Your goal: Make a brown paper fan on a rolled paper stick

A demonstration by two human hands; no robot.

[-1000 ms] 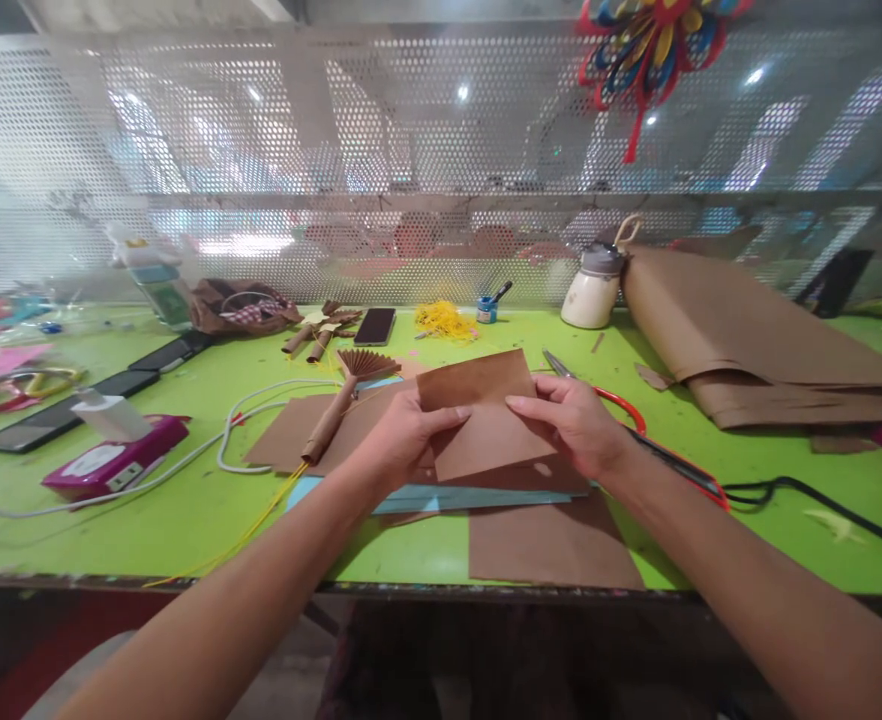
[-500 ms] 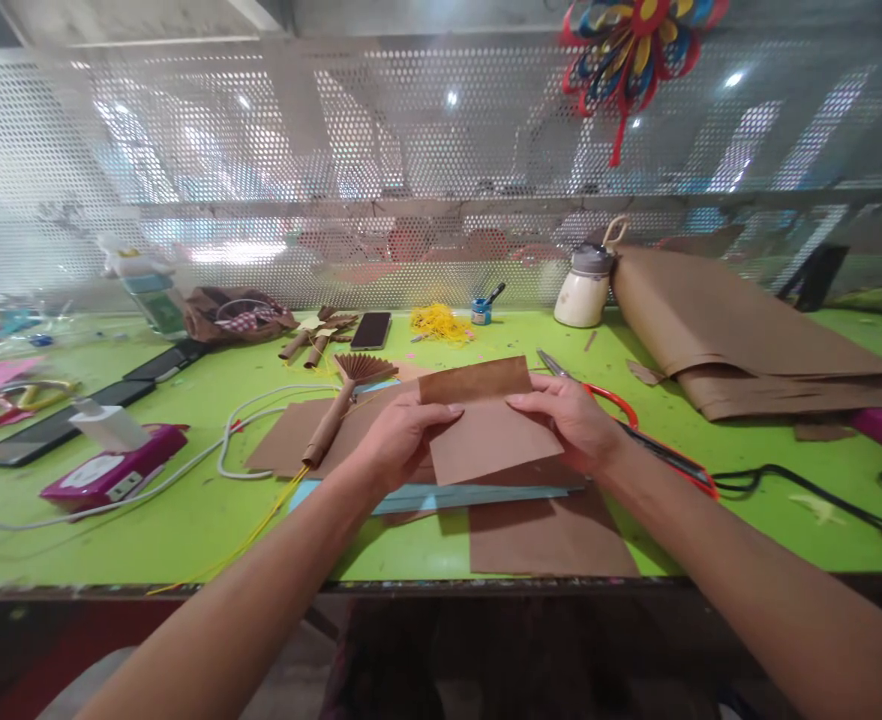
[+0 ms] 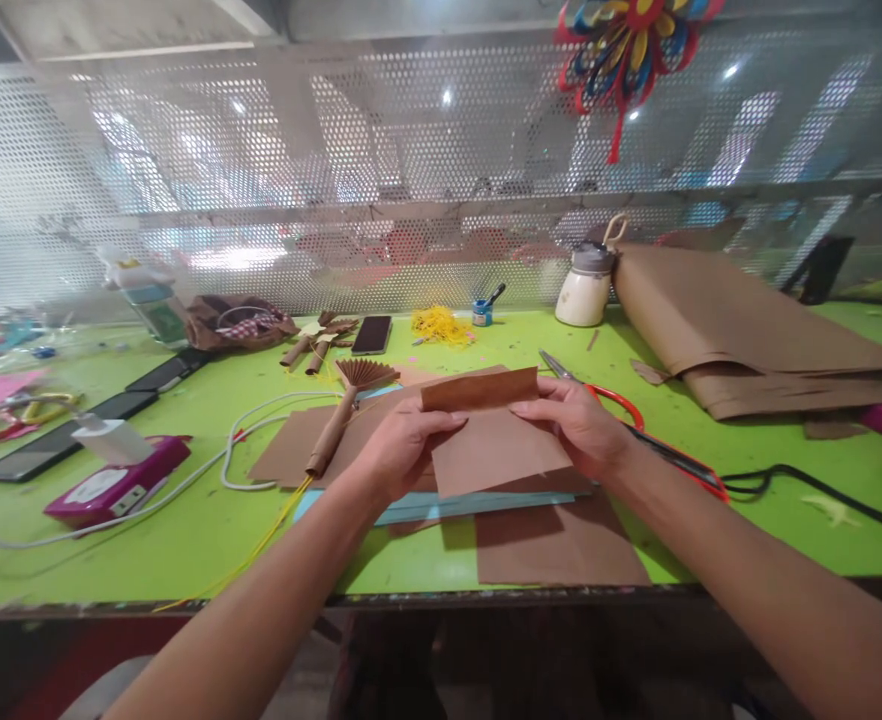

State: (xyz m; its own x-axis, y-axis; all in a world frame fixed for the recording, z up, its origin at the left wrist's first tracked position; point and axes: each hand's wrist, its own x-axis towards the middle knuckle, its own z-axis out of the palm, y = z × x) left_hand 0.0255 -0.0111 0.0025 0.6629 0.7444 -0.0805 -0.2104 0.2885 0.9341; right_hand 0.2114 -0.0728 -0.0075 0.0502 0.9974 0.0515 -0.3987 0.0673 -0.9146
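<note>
1. Left hand (image 3: 400, 448) and right hand (image 3: 583, 422), apart, pinch opposite sides of a kraft-paper sheet (image 3: 501, 452) above light-blue paper (image 3: 411, 511).
2. Its far flap (image 3: 478, 389) appears lower than a second ago, suggesting a deepening fold.

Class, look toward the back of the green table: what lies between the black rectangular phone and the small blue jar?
In the head view, a loose tangle of thin yellow strands lies between the black phone and the blue jar.
</note>
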